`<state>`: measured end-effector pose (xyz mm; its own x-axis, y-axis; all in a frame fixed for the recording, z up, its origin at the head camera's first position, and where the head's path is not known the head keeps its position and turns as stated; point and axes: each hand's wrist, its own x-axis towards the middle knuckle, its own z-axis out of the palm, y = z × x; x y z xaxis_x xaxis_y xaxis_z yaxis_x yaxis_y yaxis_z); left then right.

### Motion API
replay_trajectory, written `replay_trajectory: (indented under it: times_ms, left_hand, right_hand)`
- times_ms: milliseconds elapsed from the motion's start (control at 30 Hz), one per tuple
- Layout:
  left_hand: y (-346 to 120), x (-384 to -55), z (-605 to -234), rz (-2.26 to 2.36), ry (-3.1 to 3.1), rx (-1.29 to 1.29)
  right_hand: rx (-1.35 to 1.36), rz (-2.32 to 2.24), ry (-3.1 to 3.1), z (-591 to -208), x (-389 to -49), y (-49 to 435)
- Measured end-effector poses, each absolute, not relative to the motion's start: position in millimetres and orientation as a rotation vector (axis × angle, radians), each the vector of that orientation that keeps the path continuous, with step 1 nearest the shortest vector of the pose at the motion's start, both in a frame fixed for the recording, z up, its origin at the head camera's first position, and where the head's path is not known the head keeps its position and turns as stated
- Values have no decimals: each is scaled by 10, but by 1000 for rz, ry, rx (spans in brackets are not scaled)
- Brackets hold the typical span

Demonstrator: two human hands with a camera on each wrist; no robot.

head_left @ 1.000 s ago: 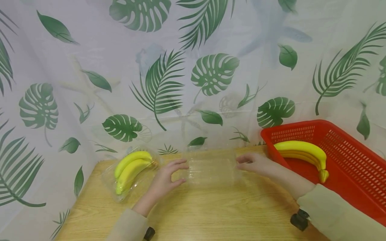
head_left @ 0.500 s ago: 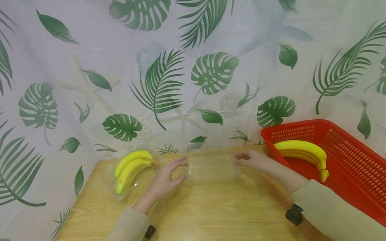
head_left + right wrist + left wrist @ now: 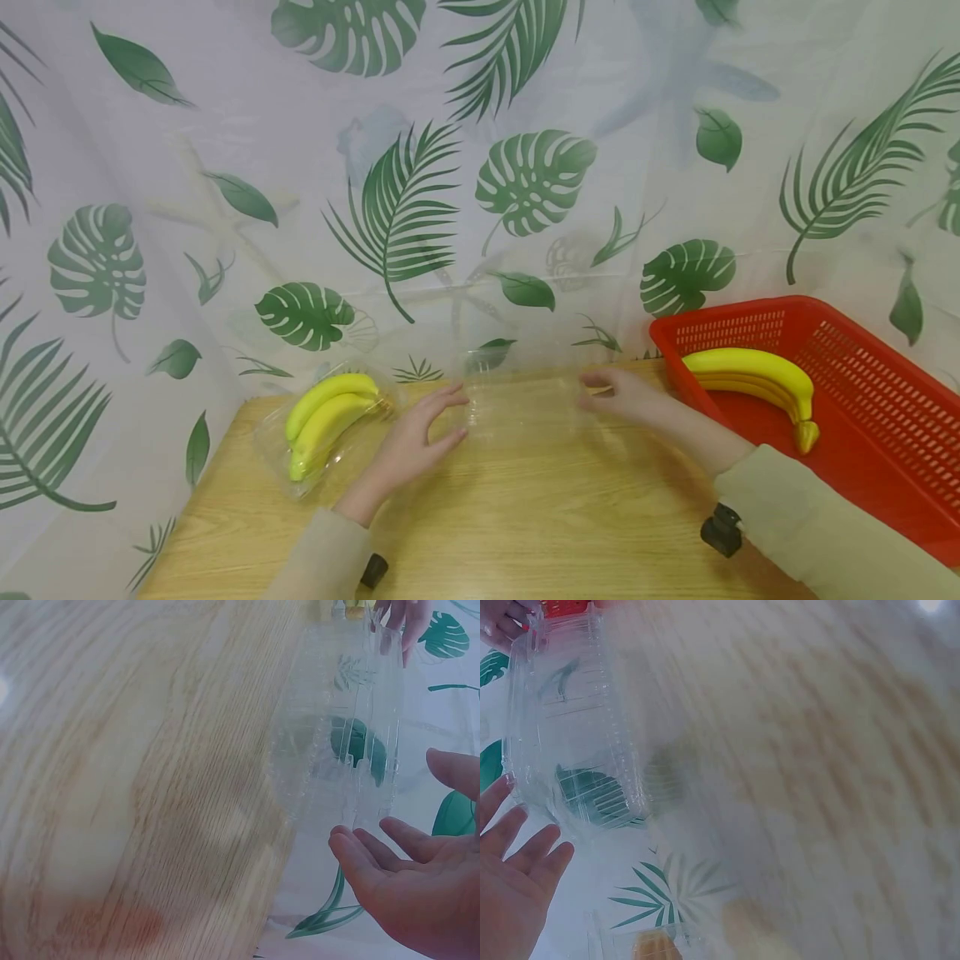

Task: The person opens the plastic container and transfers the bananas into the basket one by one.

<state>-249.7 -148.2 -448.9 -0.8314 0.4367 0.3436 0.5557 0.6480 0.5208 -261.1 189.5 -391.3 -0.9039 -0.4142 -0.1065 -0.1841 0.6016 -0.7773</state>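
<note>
A clear plastic clamshell container point(image 3: 525, 412) stands at the middle back of the wooden table, between both hands. My left hand point(image 3: 414, 437) is at its left end, thumb and fingers spread; the left wrist view has those fingertips point(image 3: 549, 838) right by the container's corner. At the opposite end is my right hand point(image 3: 628, 403). The right wrist view shows its fingers point(image 3: 367, 862) extended against the container's end, with the thumb apart. Left of my left hand, two yellow bananas point(image 3: 327, 423) lie in another clear plastic container point(image 3: 272, 433).
A red perforated basket point(image 3: 870, 483) sits at the right with a bunch of bananas point(image 3: 750, 375) inside. Behind the table point(image 3: 517, 533) hangs a pale sheet point(image 3: 420, 100) printed with green leaves.
My right hand has shifted slightly left along with the container's right end. The container sits a little farther back, and my left hand has moved only slightly.
</note>
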Motion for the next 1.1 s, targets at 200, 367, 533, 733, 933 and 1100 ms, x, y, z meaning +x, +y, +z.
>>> replay_trajectory:
  times_ms: [200, 367, 533, 733, 933, 1100]
  left_hand:
    - [-1493, -2493, -4434, -940, -2710, -826]
    - [-1499, -2502, -4406, -913, -2714, -856]
    - [-1509, -2530, -4398, -904, -2702, -873]
    - [-1508, -2552, -4406, -903, -2701, -869]
    - [-1508, -2554, -4412, -903, -2689, -874]
    - [-1517, -2540, -4385, -939, -2689, -860]
  right_hand:
    - [-533, -1169, 2551, -3906, -2605, 1893]
    - [-554, -1145, 2555, -3889, -2601, 1891]
    - [-559, -1116, 2565, -3880, -2601, 1885]
    - [-557, -1104, 2570, -3885, -2604, 1881]
    - [-545, -1107, 2569, -3886, -2619, 1892]
    - [-532, -1099, 2574, -3876, -2632, 1893]
